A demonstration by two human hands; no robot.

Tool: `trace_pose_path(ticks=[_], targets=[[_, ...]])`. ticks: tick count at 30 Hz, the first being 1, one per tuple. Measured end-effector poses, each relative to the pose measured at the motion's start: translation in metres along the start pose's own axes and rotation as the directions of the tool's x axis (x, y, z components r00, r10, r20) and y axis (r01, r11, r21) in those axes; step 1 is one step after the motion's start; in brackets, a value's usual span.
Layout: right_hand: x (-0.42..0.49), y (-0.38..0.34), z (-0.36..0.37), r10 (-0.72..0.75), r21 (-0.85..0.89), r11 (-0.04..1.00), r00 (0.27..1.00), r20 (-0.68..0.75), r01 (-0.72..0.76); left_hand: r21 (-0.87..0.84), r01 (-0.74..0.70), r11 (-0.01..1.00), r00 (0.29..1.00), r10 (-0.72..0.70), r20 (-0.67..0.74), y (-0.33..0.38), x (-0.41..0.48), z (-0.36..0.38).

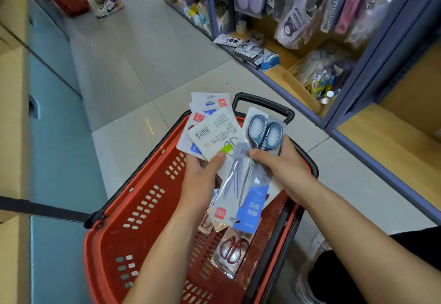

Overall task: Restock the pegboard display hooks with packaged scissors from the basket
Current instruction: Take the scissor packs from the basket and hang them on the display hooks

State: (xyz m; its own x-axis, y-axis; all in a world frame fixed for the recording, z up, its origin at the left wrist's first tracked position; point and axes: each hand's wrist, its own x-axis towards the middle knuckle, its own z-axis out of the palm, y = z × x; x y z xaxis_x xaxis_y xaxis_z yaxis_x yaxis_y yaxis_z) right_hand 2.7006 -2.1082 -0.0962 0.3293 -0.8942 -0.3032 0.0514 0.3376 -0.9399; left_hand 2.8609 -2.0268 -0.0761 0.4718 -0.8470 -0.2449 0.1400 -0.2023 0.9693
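While left hand (202,172) pinches the fanned scissor packs (210,127) and right hand (281,163) clamps the blue-handled pack (253,160) above the red basket (133,208), better to flip hang-holes upward before hooking.

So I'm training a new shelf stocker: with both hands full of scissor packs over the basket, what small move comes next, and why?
Probably lay the blue-handled scissors pack in the right hand onto the fanned stack held by the left hand, freeing one hand for hanging. Both hands are occupied above the red basket, and more packs still lie in it.
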Motion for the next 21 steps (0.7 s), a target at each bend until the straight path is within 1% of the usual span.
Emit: trace_pose_path(ticks=[3, 5, 7, 10, 12, 14, 17, 19, 21], targets=[[-0.004, 0.000, -0.003, 0.011, -0.038, 0.999, 0.997, 0.077, -0.008, 0.004, -0.006, 1.000, 0.999, 0.006, -0.040, -0.001, -0.004, 0.007], [-0.007, -0.001, -0.003, 0.023, -0.055, 0.998, 0.995, 0.100, -0.018, 0.018, -0.024, 1.000, 0.998, 0.025, -0.057, -0.001, -0.005, 0.007], [-0.009, -0.003, -0.006, 0.015, -0.099, 0.995, 0.996, 0.088, -0.006, 0.030, -0.055, 0.998, 0.997, 0.057, -0.059, 0.000, -0.006, 0.007], [-0.010, -0.008, -0.010, -0.041, -0.141, 0.989, 0.999, 0.028, 0.045, 0.076, -0.069, 0.995, 0.995, 0.074, -0.066, -0.001, -0.005, 0.004], [-0.009, -0.012, -0.014, -0.076, -0.096, 0.993, 0.997, -0.034, 0.072, 0.099, -0.065, 0.993, 0.996, 0.070, -0.057, -0.001, -0.004, 0.001], [-0.006, -0.019, -0.020, -0.105, -0.028, 0.994, 0.993, -0.062, 0.103, 0.109, -0.051, 0.993, 0.998, 0.056, -0.038, 0.000, -0.005, -0.001], [-0.002, -0.028, -0.033, -0.101, 0.052, 0.993, 0.990, -0.100, 0.107, 0.119, -0.041, 0.992, 0.999, 0.038, 0.026, 0.003, -0.006, -0.004], [0.000, -0.033, -0.040, -0.135, 0.076, 0.986, 0.983, -0.126, 0.145, 0.128, -0.019, 0.992, 0.999, 0.014, 0.044, 0.004, -0.004, -0.006], [0.001, -0.036, -0.044, -0.174, 0.087, 0.979, 0.978, -0.117, 0.185, 0.136, 0.002, 0.991, 0.999, -0.008, 0.040, 0.006, -0.004, -0.008]])
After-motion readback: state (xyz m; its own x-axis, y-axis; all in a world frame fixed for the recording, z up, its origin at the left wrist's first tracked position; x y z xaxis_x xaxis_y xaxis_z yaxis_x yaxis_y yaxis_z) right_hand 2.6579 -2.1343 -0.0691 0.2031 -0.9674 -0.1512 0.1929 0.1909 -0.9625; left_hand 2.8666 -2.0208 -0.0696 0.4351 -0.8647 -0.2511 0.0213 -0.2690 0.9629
